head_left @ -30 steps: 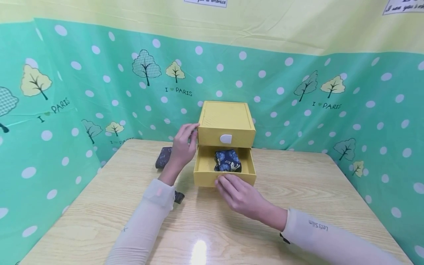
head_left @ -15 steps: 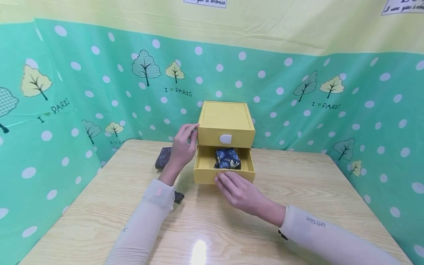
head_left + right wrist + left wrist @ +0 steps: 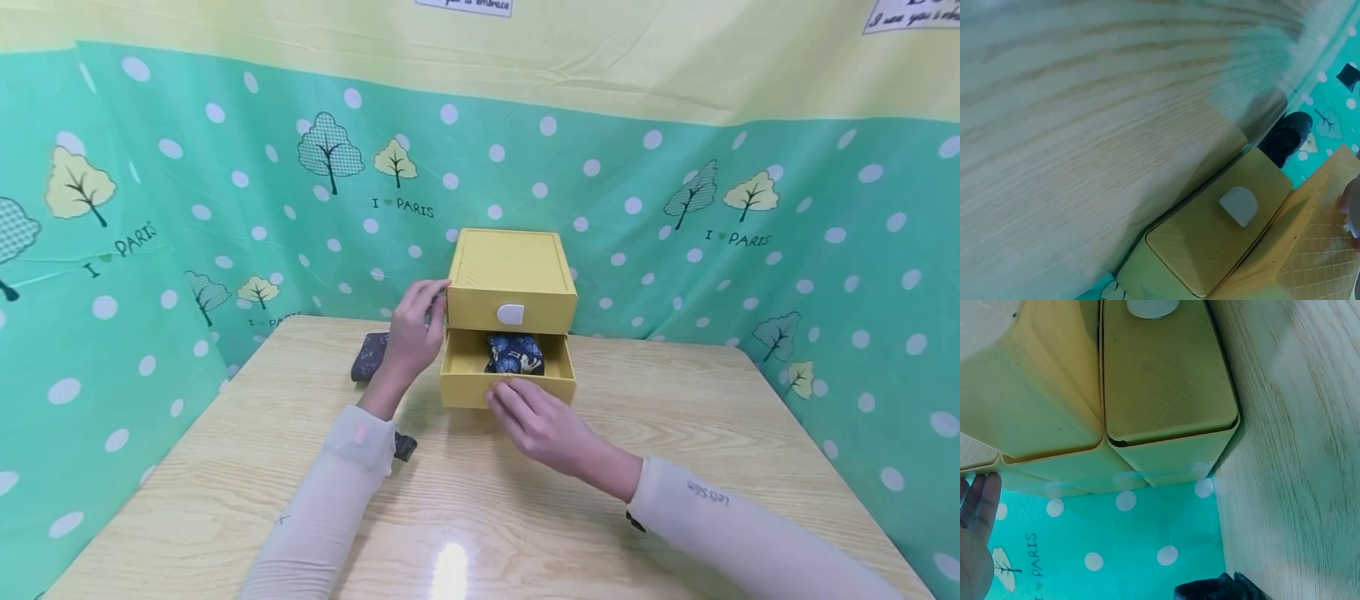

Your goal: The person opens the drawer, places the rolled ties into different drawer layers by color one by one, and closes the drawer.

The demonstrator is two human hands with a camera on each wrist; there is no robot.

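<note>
A yellow drawer cabinet (image 3: 512,258) stands at the back of the table, its middle drawer (image 3: 555,388) pulled partway out. Inside that drawer lies a folded navy cloth (image 3: 514,354) with blue and cream patterns. My right hand (image 3: 536,425) is at the drawer's front, thumb and finger pinching its white handle (image 3: 1349,229), mostly covered by them. With fingers fairly straight, my left hand (image 3: 415,333) touches the cabinet's upper left edge. Above and below the pulled drawer, the top drawer (image 3: 551,312) and the bottom drawer (image 3: 1210,231) are closed.
A dark, finely patterned folded item (image 3: 370,357) lies left of the cabinet, partly behind my left forearm. The wooden table (image 3: 675,417) reaches a green polka-dot curtain (image 3: 630,183) at the back and sides. Dark straps (image 3: 406,447) show at my wrists.
The middle drawer has slid inward a little, carrying the navy cloth back, with my right hand moving along with it. My left hand has stayed at the cabinet's edge.
</note>
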